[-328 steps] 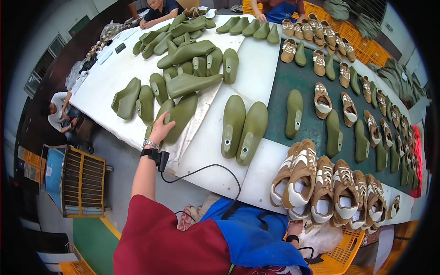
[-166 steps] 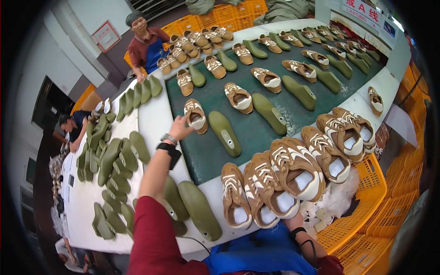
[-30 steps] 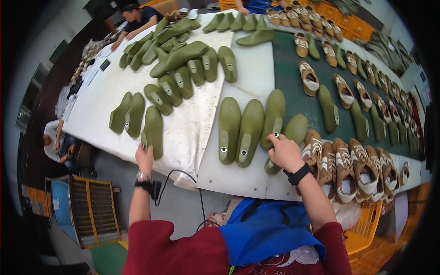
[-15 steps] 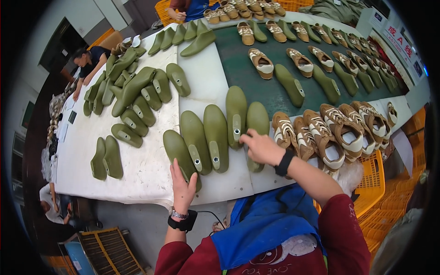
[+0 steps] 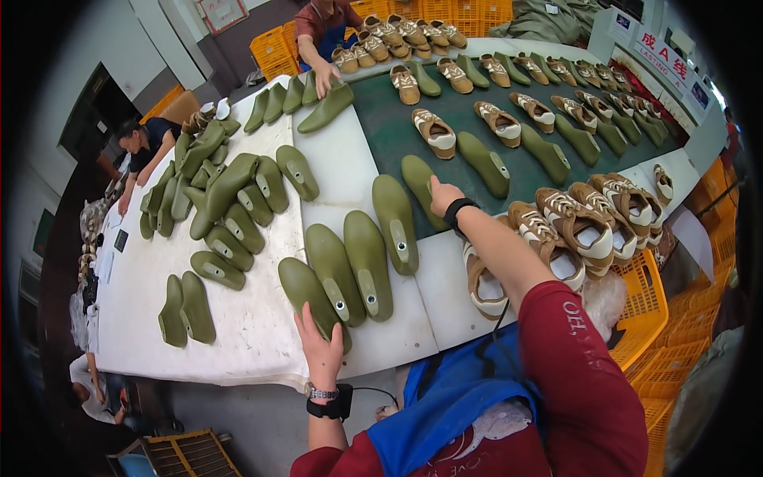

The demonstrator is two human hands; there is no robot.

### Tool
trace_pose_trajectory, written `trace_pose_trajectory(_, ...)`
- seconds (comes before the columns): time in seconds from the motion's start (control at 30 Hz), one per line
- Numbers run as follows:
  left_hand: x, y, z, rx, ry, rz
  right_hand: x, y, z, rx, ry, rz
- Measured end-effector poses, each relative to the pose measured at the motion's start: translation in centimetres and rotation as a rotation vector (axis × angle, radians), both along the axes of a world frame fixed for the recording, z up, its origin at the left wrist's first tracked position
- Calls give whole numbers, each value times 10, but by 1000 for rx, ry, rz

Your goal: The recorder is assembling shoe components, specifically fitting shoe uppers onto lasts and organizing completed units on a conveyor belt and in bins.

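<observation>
Several olive-green shoe lasts lie side by side on the white table point(image 5: 238, 334) in front of me. My left hand point(image 5: 319, 347), with a watch and a black band at the wrist, grips the heel end of the nearest last point(image 5: 304, 288). My right hand point(image 5: 442, 195) reaches forward and closes over another olive last point(image 5: 419, 180) lying at the near edge of the dark green belt point(image 5: 381, 119). Between the two hands, three more lasts point(image 5: 367, 261) lie in a row.
Tan and brown shoes point(image 5: 572, 226) line the belt's right side, and single shoes alternate with lasts further along it. More lasts point(image 5: 226, 191) are piled at the left. A person in a red-brown shirt point(image 5: 318, 20) works at the far end, another person point(image 5: 147, 143) at the left. Yellow crates point(image 5: 648, 306) stand at the right.
My right hand has reached further out, from the row of lasts to the last at the belt's edge. My left hand stays at the nearest last.
</observation>
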State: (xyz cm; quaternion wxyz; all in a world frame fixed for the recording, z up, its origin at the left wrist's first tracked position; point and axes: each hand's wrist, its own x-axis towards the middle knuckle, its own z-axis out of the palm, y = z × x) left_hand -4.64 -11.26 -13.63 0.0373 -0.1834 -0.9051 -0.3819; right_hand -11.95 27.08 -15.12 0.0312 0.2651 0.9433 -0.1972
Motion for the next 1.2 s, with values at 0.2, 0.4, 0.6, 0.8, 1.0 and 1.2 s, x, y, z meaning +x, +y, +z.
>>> trace_pose_trajectory(0.2, 3, 0, -2, -16, 46, 19, -20, -20, -10, 14, 156, 36)
trace_pose_trajectory(0.4, 6, 1, -7, -20, 29, 30, -21, -25, -18, -216, 192, 76)
trace_pose_trajectory(0.6, 2, 5, -3, -8, 37, 55, -28, -68, -17, -543, 489, 406)
trace_pose_trajectory(0.8, -12, -5, -2, 245, -195, 71, 2, -104, -14, -225, 410, 342)
trace_pose_trajectory(1.0, -20, -10, -8, 232, -274, 112, 81, -135, 2, -219, 276, 483)
trace_pose_trajectory(1.2, -40, -16, -17, 252, -262, -57, 104, -152, 18, -198, 318, 528)
